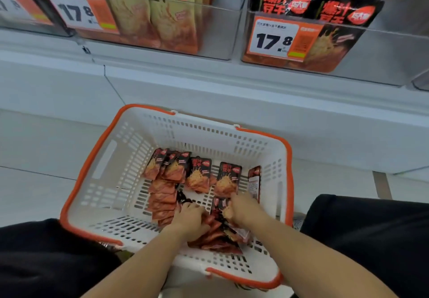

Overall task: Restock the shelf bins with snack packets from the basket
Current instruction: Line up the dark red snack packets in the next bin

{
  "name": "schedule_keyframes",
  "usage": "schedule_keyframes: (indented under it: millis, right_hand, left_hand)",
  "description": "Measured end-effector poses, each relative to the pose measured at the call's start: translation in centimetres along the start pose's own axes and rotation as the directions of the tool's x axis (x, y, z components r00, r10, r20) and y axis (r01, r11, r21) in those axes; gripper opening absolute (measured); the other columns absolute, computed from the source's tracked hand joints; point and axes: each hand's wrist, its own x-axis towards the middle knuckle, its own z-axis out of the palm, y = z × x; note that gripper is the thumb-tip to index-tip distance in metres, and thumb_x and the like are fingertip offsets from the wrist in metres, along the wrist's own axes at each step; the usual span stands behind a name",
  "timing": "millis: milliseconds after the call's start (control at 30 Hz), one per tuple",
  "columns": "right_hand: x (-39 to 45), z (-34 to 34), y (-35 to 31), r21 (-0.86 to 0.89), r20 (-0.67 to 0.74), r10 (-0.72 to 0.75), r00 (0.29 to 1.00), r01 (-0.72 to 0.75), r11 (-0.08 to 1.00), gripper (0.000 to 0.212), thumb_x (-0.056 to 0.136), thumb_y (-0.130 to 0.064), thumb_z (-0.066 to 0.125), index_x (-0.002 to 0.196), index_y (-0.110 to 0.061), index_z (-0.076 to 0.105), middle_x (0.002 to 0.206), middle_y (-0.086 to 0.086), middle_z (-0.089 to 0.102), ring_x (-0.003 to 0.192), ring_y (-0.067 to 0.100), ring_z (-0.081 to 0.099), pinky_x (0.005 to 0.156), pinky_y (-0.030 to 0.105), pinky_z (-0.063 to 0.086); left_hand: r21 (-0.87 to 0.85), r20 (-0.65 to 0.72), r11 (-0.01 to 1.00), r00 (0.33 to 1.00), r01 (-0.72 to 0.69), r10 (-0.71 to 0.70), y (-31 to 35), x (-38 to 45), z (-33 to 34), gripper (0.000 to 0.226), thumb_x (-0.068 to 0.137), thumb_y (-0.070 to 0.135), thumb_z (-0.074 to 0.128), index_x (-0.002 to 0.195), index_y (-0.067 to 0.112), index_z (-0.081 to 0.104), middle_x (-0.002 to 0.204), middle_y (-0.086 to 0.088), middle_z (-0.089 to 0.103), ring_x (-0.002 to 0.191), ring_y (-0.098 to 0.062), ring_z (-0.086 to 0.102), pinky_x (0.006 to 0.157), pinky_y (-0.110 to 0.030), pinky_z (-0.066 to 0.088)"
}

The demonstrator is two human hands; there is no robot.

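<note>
Left price tag point(80, 9): white and orange card on the front of the left shelf bin point(216, 33), reading "17.8".
Beige packets point(173, 12): stand upright in the left shelf bin, long axis vertical, printed faces forward, with large Chinese characters and a red round logo.
Basket point(109, 158): white slotted plastic with an orange rim, on the floor point(30, 188) below the shelf, its long axis running from lower left to upper right.
Snack packets point(199, 174): small black-and-red packets lying in the basket; the far row lies face up with tops toward the shelf, a column at the left overlaps flat, and a loose heap sits under the hands.
Left hand point(190, 221): palm down on the heap, fingers curled onto the packets; whether they actually grip one cannot be told.
Right hand point(241, 209): reaching into the basket just beside the left, fingers curled round a packet at the heap's far edge.
Right price tag point(276, 37): reads "17.8" under a line of small Chinese print.
Black packets point(334, 19): upright in the right shelf bin point(383, 58), red Chinese characters, same round logo.
</note>
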Motion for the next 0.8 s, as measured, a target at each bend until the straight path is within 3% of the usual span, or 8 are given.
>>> schedule_keyframes:
  millis: [100, 200, 333, 433, 500, 567, 700, 800]
  right_hand:
    - [0.2, -1.3, -0.6, 0.018, -0.128, -0.045, 0.991, 0.048, 0.999, 0.029, 0.093, -0.016, 0.06, 0.121, -0.012, 0.051, 0.108, 0.011, 0.06, 0.104, 0.032, 0.057, 0.078, 0.038, 0.043]
    - [-0.2, -3.9, -1.0, 0.205, -0.116, 0.031, 0.993, -0.007, 0.979, 0.014, 0.091, -0.016, 0.063, 0.087, -0.019, 0.049, 0.087, 0.005, 0.056, 0.1, 0.034, 0.063, 0.065, 0.036, 0.04]
    - [-0.7, -8.0, -0.3, 0.555, -0.107, 0.175, 0.979, -0.088, 0.827, 0.025, 0.088, -0.018, 0.072, 0.108, -0.006, 0.067, 0.115, 0.01, 0.069, 0.103, 0.026, 0.066, 0.094, 0.042, 0.053]
    - [-2.2, -11.2, 0.5, 0.818, -0.121, 0.12, 0.985, 0.031, 0.575, 0.023, 0.085, -0.013, 0.076, 0.105, -0.008, 0.067, 0.097, 0.008, 0.073, 0.085, 0.023, 0.071, 0.084, 0.042, 0.06]
    - [-3.4, -12.9, 0.8, 0.895, -0.126, 0.048, 0.991, 0.093, 0.437, 0.014, 0.086, -0.004, 0.074, 0.097, -0.01, 0.069, 0.09, 0.007, 0.076, 0.078, 0.024, 0.074, 0.077, 0.038, 0.061]
    - [-4.5, -14.3, 0.9, 0.898, -0.159, 0.038, 0.987, 0.129, 0.422, 0.009, 0.085, -0.001, 0.074, 0.088, -0.009, 0.07, 0.088, 0.012, 0.076, 0.077, 0.026, 0.074, 0.078, 0.039, 0.062]
    - [-6.3, -18.6, 1.2, 0.612, -0.313, -0.066, 0.947, 0.255, 0.748, 0.023, 0.084, -0.021, 0.075, 0.106, -0.017, 0.073, 0.099, 0.007, 0.076, 0.093, 0.023, 0.071, 0.089, 0.043, 0.055]
    - [-10.3, -23.5, 2.0, 0.492, -0.448, -0.136, 0.884, 0.37, 0.788, 0.031, 0.083, -0.021, 0.078, 0.113, -0.019, 0.069, 0.101, 0.002, 0.075, 0.09, 0.016, 0.07, 0.085, 0.042, 0.057]
  left_hand:
    - [-0.007, 0.035, 1.0, 0.999, 0.028, -0.028, 0.0, 0.5, -0.5, 0.049, 0.092, 0.049, 0.058, 0.134, 0.023, 0.05, 0.144, -0.006, 0.041, 0.139, -0.03, 0.028, 0.115, -0.05, 0.026]
    - [-0.1, 0.038, 0.987, 0.992, 0.127, -0.124, 0.9, 0.8, -1.3, 0.061, 0.09, 0.057, 0.057, 0.134, 0.016, 0.049, 0.143, -0.013, 0.041, 0.137, -0.035, 0.029, 0.112, -0.049, 0.031]
    - [-0.438, -0.264, 0.89, 0.928, 0.127, -0.263, 2.0, 1.2, -3.7, 0.074, 0.085, 0.067, 0.059, 0.137, 0.016, 0.046, 0.139, -0.01, 0.046, 0.131, -0.029, 0.04, 0.107, -0.043, 0.04]
    - [-0.904, -0.253, 0.405, 0.936, -0.139, -0.244, 3.8, 0.3, -7.6, 0.051, 0.088, 0.046, 0.071, 0.121, 0.009, 0.056, 0.101, -0.002, 0.068, 0.086, -0.015, 0.065, 0.071, -0.026, 0.056]
    - [-0.941, -0.325, 0.168, 0.921, -0.293, -0.216, 4.9, -0.3, -10.1, 0.034, 0.091, 0.031, 0.071, 0.109, 0.003, 0.065, 0.078, 0.001, 0.072, 0.069, -0.015, 0.066, 0.059, -0.025, 0.053]
    - [-0.884, -0.461, 0.181, 0.864, -0.43, -0.2, 5.9, -1.1, -12.3, 0.018, 0.092, 0.021, 0.07, 0.104, 0.007, 0.071, 0.08, 0.003, 0.075, 0.073, -0.017, 0.069, 0.06, -0.022, 0.052]
    - [-0.75, -0.627, 0.327, 0.775, -0.575, -0.076, 7.6, -3.3, -16.3, 0.011, 0.089, 0.014, 0.073, 0.1, 0.014, 0.072, 0.089, 0.0, 0.077, 0.084, -0.017, 0.07, 0.073, -0.031, 0.055]
    - [-0.634, -0.721, 0.386, 0.693, -0.67, 0.018, 10.3, -6.2, -19.3, 0.006, 0.087, 0.011, 0.075, 0.091, 0.013, 0.07, 0.077, -0.002, 0.073, 0.073, -0.01, 0.067, 0.069, -0.025, 0.053]
